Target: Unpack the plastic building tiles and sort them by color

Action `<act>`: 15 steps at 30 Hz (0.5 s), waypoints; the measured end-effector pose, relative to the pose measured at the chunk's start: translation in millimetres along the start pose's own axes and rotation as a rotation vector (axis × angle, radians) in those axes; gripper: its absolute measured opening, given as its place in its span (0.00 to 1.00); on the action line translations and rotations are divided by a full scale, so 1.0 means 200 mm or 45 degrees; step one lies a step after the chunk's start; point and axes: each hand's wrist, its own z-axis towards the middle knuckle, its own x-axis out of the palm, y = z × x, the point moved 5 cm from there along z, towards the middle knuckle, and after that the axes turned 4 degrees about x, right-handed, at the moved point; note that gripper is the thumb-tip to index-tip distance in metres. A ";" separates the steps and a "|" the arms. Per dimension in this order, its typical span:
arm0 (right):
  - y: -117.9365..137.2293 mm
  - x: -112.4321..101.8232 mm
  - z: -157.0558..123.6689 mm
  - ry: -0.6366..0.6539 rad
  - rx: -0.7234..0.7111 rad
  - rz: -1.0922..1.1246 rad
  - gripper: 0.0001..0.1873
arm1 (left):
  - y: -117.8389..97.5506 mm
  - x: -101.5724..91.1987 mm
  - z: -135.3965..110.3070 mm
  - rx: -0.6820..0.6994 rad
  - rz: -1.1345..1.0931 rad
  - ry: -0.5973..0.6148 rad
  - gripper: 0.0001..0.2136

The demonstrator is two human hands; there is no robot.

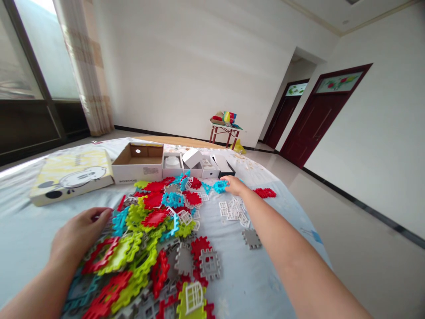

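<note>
A heap of flat plastic interlocking pieces (156,230) in red, lime, cyan, grey and white covers the middle of a pale blue cloth (20,230). My left hand (78,235) rests palm down on the heap's left edge, fingers over red and lime pieces. My right hand (235,185) is stretched far forward, its fingers closed on a cyan piece (219,186) at the heap's far side. A small group of white window-like pieces (234,209) lies just under my right forearm, and a red piece (264,192) lies to the right of that hand.
A yellow box lid (71,173) lies at the far left. Next to it stands an open cardboard box (138,161), then small white boxes (194,161). Beyond the cloth's right edge is tiled floor, a small red table (226,130) with bright items, and two dark red doors (310,119).
</note>
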 end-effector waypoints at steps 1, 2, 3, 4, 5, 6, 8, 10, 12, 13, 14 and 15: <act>-0.01 0.01 0.01 0.017 -0.008 -0.028 0.29 | 0.00 0.00 -0.01 -0.032 -0.005 0.034 0.24; -0.01 0.01 0.03 0.023 -0.011 -0.059 0.29 | 0.00 0.00 -0.01 -0.060 -0.011 0.063 0.24; -0.01 0.01 0.03 0.019 -0.006 -0.094 0.29 | -0.01 0.00 -0.02 -0.080 -0.014 0.081 0.24; 0.00 0.00 0.03 0.007 0.003 -0.132 0.30 | -0.01 0.00 -0.02 -0.086 -0.015 0.088 0.24; 0.01 0.00 0.03 -0.010 0.017 -0.171 0.30 | -0.01 0.00 -0.02 -0.088 -0.015 0.090 0.24; 0.03 -0.01 0.02 -0.029 0.028 -0.206 0.30 | -0.01 0.00 -0.02 -0.084 -0.016 0.091 0.24; 0.09 -0.01 0.00 -0.060 0.016 -0.252 0.30 | -0.01 0.00 -0.02 -0.079 -0.016 0.096 0.23; 0.17 0.03 -0.03 -0.050 -0.060 -0.269 0.29 | 0.00 0.00 -0.02 -0.083 -0.013 0.097 0.23; 0.26 0.08 -0.05 -0.001 -0.170 -0.281 0.28 | 0.00 0.00 -0.02 -0.088 -0.006 0.094 0.24; 0.29 0.12 -0.06 0.028 -0.209 -0.293 0.27 | 0.00 0.00 -0.02 -0.083 -0.004 0.094 0.24; 0.32 0.15 -0.07 0.053 -0.227 -0.312 0.26 | -0.01 0.00 -0.02 -0.076 -0.001 0.095 0.24; 0.34 0.18 -0.07 0.076 -0.223 -0.337 0.26 | -0.01 0.00 -0.02 -0.071 0.003 0.097 0.24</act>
